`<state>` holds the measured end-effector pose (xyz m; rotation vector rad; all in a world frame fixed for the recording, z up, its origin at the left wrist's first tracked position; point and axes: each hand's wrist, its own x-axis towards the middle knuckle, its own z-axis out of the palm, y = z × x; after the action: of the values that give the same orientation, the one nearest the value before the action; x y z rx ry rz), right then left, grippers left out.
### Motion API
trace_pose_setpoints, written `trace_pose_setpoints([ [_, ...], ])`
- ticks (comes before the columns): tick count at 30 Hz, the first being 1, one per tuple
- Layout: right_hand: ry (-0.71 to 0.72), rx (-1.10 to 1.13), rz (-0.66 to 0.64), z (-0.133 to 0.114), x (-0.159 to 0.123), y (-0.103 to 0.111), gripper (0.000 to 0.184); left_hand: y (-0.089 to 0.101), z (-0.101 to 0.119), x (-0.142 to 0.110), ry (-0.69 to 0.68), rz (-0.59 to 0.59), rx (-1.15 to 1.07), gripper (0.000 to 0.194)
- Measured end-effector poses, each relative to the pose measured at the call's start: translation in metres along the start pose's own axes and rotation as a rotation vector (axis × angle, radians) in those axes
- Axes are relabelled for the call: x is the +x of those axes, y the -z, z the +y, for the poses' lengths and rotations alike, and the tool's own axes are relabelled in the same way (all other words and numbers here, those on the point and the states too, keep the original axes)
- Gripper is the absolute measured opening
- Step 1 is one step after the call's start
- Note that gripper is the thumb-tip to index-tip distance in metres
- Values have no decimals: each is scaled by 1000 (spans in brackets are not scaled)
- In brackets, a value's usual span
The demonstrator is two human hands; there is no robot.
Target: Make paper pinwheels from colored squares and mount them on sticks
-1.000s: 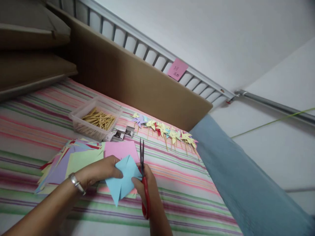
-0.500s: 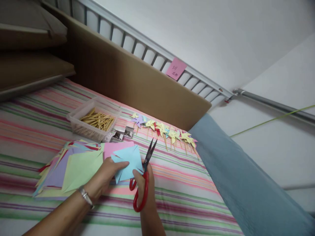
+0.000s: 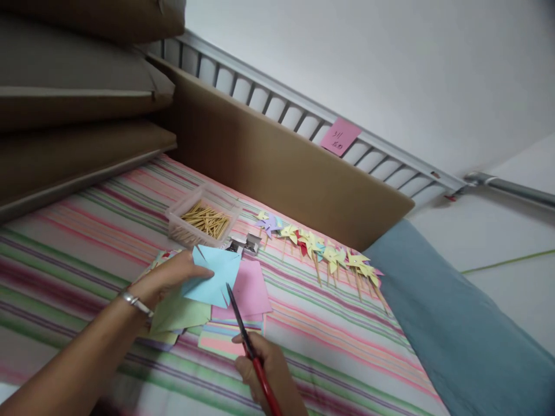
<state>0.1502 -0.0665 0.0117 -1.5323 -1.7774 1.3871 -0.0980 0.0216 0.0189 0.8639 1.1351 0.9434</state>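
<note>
My left hand [image 3: 174, 274] pinches a light blue square of paper [image 3: 218, 278] by its left side. Slits run inward from the paper's visible corners. My right hand [image 3: 271, 363] is closed round red-handled scissors [image 3: 239, 318], seen edge-on, their dark blades pointing up and left. The blade tips are beside the paper's lower right part; whether they touch it I cannot tell. Beneath and right of the blue paper lies pink paper [image 3: 255, 289]. A green sheet [image 3: 184, 313] tops a stack partly hidden by my left hand and arm.
A clear plastic box [image 3: 173, 226] holds many short wooden sticks. Small packets [image 3: 252, 243] lie beside it. Several paper pinwheels on sticks [image 3: 333, 259] line the back right. A cardboard panel [image 3: 277, 156] stands behind, and brown packages [image 3: 82, 156] are stacked at left.
The blue paper has moved away from the scissors and turned in my left hand. My right hand has lowered and rotated the scissors to edge-on. The camera view has shifted left.
</note>
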Motion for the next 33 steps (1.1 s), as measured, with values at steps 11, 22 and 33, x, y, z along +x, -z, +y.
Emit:
trace_pose_setpoints([
  [11, -102, -7, -29, -8, -2, -8, 26, 3, -1, -1, 13, -27, 32, 24],
  [22, -112, 0, -25, -10, 4, -12, 27, 0, -1, -3, 24, -56, 57, 22],
  [33, -104, 15, -45, -8, 4, -11, 27, 2, -2, -1, 21, -54, 86, 21],
])
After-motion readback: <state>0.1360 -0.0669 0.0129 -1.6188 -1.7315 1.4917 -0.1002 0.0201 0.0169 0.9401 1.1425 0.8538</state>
